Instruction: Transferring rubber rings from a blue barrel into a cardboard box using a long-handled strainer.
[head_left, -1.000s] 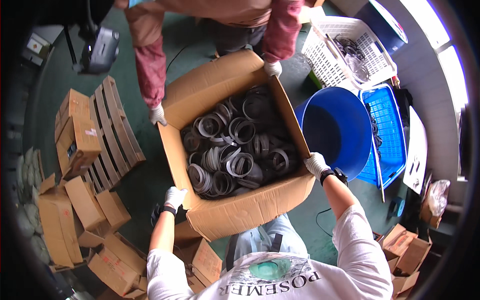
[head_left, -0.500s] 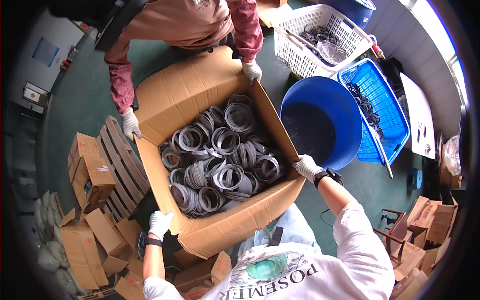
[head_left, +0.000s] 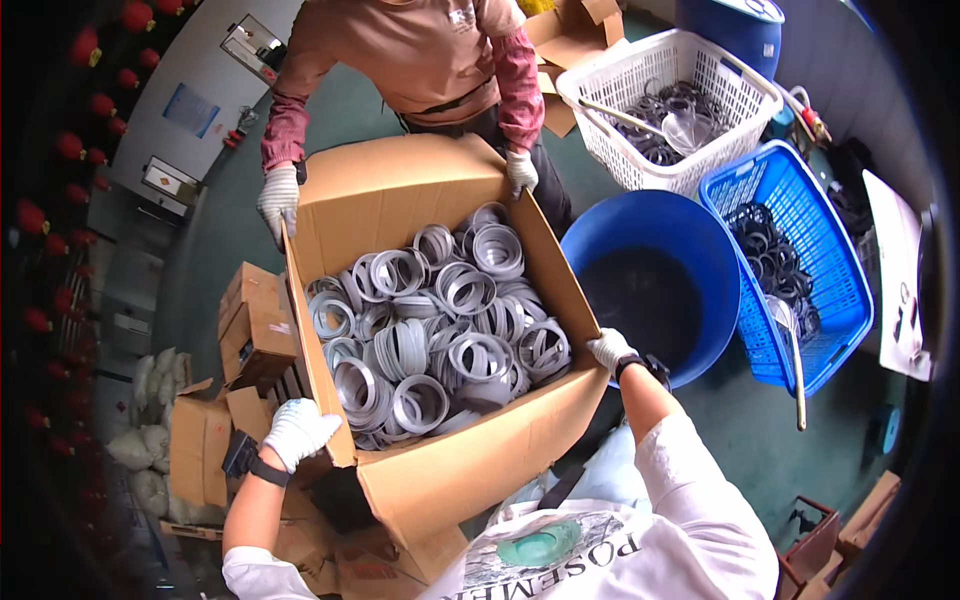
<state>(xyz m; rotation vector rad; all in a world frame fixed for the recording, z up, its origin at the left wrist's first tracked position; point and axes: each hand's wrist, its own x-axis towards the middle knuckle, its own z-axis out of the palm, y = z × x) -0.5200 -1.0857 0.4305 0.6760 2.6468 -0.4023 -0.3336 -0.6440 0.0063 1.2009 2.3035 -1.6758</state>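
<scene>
A large open cardboard box (head_left: 490, 455) is held up between me and a co-worker. It is heaped with bundles of flat grey rings (head_left: 420, 403). At the near left corner, my gloved left hand (head_left: 301, 432) grips the box's edge; its fingertips are partly hidden. My gloved right hand (head_left: 610, 350) is closed over the rim at the near right corner. Across from me, the co-worker's gloved hands hold the far corners, one at the left edge (head_left: 280, 205) and one at the right (head_left: 521, 172).
Just right of the box stands a deep blue tub (head_left: 725, 290). Beyond it are a white basket (head_left: 665, 178) and a blue basket (head_left: 858, 300), both with dark rings and a long-handled scoop. Cardboard cartons (head_left: 200, 450) and white sacks (head_left: 135, 450) lie at the left.
The view has shifted, bringing red hanging decorations in at the left. The box looks more level, its near side showing more. All four hands remain at its corners.
</scene>
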